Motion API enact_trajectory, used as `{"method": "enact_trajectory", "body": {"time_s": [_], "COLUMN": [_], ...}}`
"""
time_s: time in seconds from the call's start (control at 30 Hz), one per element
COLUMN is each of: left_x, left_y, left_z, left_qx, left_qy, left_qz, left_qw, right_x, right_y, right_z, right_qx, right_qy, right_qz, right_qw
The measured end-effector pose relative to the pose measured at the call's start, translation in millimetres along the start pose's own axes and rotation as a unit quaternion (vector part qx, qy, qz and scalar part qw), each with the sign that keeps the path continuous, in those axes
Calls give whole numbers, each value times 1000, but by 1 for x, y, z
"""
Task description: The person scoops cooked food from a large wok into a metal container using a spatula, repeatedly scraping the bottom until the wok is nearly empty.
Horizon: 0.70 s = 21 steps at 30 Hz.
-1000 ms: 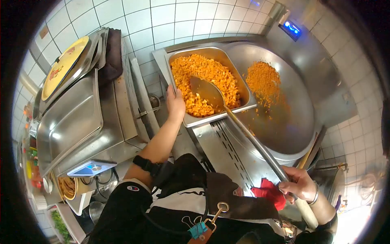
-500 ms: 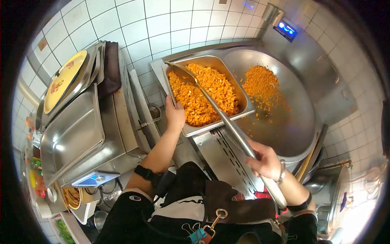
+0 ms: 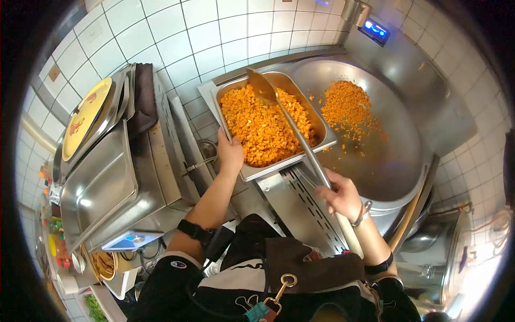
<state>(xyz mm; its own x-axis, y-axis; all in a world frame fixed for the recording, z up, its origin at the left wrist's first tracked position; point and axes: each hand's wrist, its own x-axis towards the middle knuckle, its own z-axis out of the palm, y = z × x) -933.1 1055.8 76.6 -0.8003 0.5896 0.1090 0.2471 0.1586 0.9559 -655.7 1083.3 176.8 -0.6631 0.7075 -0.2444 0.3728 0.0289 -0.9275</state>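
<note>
My left hand grips the near left rim of a deep steel pan, its fingers partly hidden behind the wall. Orange diced food fills the pan. In my right hand is the long handle of a metal cooking spatula, whose blade rests over the food near the pan's far side. Right of the pan, a large wok holds a smaller heap of orange crumbly food on its far left slope.
A steel tray lies on the left counter, with a yellow round tray propped behind it. A tablet and a tub of brown food are below. A lit blue display is on the back panel.
The spatula's blade has shifted right across the pan, from its far left corner, and turned. My right hand has moved slightly up and left. My left hand has stayed on the rim.
</note>
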Motion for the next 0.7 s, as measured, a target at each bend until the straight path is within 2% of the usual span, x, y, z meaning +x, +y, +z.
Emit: {"method": "enact_trajectory", "body": {"time_s": [0.2,0.27,0.3,0.33,0.4,0.47,0.53,0.57,0.63,0.7], "left_x": [1,-1,-2,-4,-4,-1,-3,-3,-3,-1], "left_y": [-3,3,8,12,12,3,5,8,11,5], "left_z": [3,3,1,-2,-1,0,0,1,1,1], "left_qx": [14,34,34,29,25,2,17,29,10,-16], "left_qy": [18,38,39,27,10,15,24,35,24,16], "left_qz": [-1,17,19,9,-1,12,16,21,10,-12], "left_qw": [1000,999,998,999,1000,1000,999,999,1000,1000], "right_x": [2,-4,-12,-13,-18,-21,-17,-11,0,-3], "right_y": [7,-2,-16,-15,-10,-11,-12,-10,-7,-12], "right_z": [-13,-7,-6,-5,-2,-1,0,-3,-10,-9], "right_qx": [9,-98,-136,-134,-184,-195,-207,-206,-232,-229], "right_qy": [28,45,24,25,55,62,105,108,85,92], "right_qz": [22,-53,5,5,-114,-103,-147,-148,-68,-82], "right_qw": [999,993,990,991,975,973,962,961,967,966]}}
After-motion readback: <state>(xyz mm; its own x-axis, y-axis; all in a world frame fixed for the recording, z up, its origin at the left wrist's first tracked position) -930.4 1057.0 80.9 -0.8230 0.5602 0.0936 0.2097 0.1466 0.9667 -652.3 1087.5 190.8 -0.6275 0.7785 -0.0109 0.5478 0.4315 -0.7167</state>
